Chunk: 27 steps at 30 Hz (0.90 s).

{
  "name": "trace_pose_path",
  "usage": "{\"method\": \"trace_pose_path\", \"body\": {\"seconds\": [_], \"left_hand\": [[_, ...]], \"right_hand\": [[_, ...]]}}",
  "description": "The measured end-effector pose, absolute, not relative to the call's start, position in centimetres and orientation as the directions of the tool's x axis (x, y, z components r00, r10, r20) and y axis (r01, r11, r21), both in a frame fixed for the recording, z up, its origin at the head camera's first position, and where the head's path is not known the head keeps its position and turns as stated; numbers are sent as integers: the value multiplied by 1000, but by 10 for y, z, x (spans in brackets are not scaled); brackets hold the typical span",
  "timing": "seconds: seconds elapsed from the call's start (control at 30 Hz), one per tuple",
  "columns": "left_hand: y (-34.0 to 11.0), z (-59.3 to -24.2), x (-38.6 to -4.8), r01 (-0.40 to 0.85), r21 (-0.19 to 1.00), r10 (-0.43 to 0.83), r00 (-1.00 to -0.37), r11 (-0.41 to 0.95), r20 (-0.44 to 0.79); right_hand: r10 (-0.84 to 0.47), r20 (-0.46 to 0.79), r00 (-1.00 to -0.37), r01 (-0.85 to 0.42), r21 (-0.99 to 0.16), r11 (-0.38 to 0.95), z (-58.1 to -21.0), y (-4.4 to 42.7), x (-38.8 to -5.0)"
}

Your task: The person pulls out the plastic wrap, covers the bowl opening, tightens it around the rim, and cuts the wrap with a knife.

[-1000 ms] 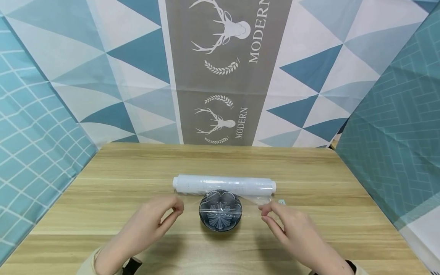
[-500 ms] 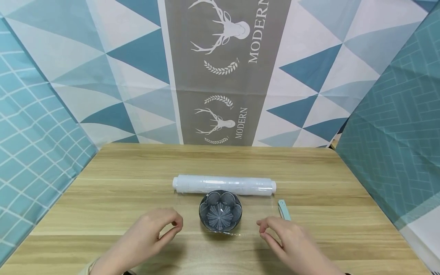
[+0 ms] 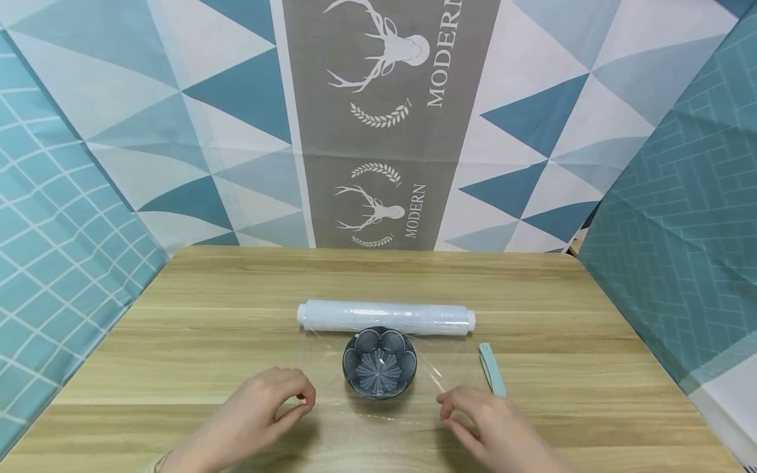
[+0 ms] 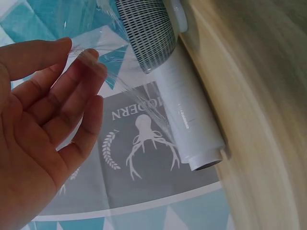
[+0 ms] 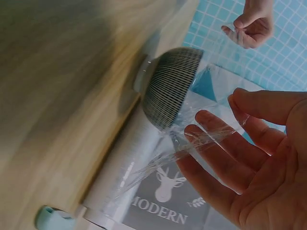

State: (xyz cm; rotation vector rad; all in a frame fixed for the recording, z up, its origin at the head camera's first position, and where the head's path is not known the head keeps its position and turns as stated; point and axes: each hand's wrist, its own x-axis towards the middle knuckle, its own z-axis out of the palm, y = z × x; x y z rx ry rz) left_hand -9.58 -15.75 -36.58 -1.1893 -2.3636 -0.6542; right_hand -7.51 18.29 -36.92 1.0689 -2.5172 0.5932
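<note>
A dark, petal-patterned bowl (image 3: 379,371) stands upright on the wooden table, just in front of a white roll of cling film (image 3: 384,317). Clear cling film (image 5: 206,139) stretches from the roll over the bowl towards both hands. My left hand (image 3: 275,404) pinches one corner of it between thumb and index finger, to the bowl's left. Opposite, on the right, my right hand (image 3: 481,414) pinches the other corner; its remaining fingers lie spread under the film in the right wrist view. Both hands are nearer to me than the bowl. The film's exact edges are hard to see.
A slim light-teal tool (image 3: 492,369), perhaps a folded cutter, lies on the table (image 3: 562,368) beyond the right hand. Patterned cloth (image 3: 378,151) hangs behind the table, with blue tiled sheets on the left and right sides.
Both hands have come towards me and slightly down, drawing the film's front edge past the bowl's near rim. More of the light-teal tool shows now. Bowl and roll look unmoved.
</note>
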Motion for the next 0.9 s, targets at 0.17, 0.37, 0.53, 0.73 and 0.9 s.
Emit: {"method": "trace_pose_path", "body": {"seconds": [0.17,0.37,0.53,0.73,0.9], "left_hand": [[-157,-370,-95,814,210,639,-562,542,526],[-156,-375,-96,797,218,642,-588,563,492],[-156,-379,-98,783,232,645,-612,578,459],[-156,-382,-101,764,266,655,-643,588,396],[-155,-387,-105,749,314,654,-662,583,367]], "right_hand": [[-619,447,-645,-754,-246,609,-377,182,-77],[-636,421,-647,-758,-267,595,-382,182,-80],[-647,375,-664,-747,-299,593,-384,183,-83],[-641,334,-691,-722,-351,596,-389,183,-91],[-621,287,-730,-678,-423,601,-391,183,-97]]}}
